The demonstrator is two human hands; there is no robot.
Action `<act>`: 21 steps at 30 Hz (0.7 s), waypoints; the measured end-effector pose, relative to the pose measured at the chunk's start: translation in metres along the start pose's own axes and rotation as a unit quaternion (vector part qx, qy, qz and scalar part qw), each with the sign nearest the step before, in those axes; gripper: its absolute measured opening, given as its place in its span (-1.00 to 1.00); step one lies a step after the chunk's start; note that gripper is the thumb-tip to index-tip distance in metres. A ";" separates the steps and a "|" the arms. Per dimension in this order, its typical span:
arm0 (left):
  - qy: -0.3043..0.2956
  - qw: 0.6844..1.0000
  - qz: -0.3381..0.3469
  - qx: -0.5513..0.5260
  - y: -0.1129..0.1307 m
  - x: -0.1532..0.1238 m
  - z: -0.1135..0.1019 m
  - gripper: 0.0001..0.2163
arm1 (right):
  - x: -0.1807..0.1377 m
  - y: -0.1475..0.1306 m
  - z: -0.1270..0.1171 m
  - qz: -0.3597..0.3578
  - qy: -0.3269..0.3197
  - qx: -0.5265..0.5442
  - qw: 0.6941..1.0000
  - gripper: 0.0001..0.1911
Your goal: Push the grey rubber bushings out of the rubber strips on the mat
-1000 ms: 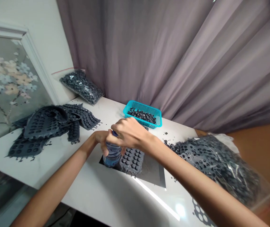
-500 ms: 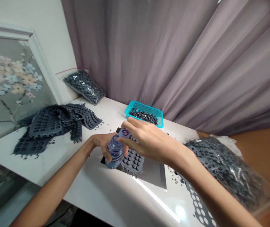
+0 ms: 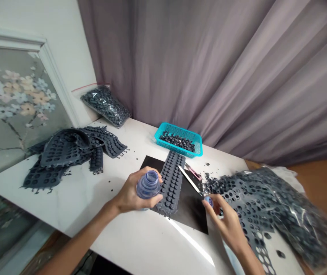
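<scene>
Wrapped round a clear bluish bottle (image 3: 148, 186), my left hand (image 3: 131, 193) holds it upright with its mouth uncovered. My right hand (image 3: 226, 219) pinches a small bottle cap (image 3: 209, 201) with a purple mark, off to the right of the bottle. Between the hands lies a dark grey rubber sheet (image 3: 170, 183) with rows of raised round studs, on a black mat (image 3: 190, 208). White tweezers (image 3: 190, 181) and a pink-handled tool (image 3: 193, 172) rest beside the sheet.
A turquoise basket (image 3: 199, 147) of small dark pieces stands at the back. Studded sheets (image 3: 66, 149) are piled at left, near a filled bag (image 3: 106, 105). At right, punched sheets (image 3: 243, 194) and a large plastic bag (image 3: 298, 214) cover the table edge.
The cap has come off the bottle; my right hand has carried it down to the right. My left hand has brought the bottle slightly right, and the tweezers and pink-handled tool are uncovered.
</scene>
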State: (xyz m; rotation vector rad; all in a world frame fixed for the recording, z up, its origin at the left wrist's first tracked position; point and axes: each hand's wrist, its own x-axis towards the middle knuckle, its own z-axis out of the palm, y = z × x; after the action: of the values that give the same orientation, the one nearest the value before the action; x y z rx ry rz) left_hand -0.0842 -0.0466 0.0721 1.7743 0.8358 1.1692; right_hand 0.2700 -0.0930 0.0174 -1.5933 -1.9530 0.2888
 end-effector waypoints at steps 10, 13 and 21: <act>0.127 0.987 0.066 0.068 0.024 -0.021 0.016 -0.64 | -0.009 0.016 0.028 0.046 0.051 -0.054 0.996 -0.58; 0.140 0.982 0.102 0.075 0.034 -0.025 0.022 -0.55 | -0.009 0.018 0.027 0.049 0.041 -0.051 0.997 -0.56; 0.142 0.951 0.265 0.068 0.056 -0.005 0.051 -0.68 | -0.008 0.013 0.032 0.040 0.048 -0.041 0.997 -0.60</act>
State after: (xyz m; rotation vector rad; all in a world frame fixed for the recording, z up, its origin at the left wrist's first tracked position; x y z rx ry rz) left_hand -0.0338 -0.0892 0.1096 2.0458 0.6241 1.7844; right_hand 0.2634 -0.0904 -0.0176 -1.7087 -1.8528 0.1619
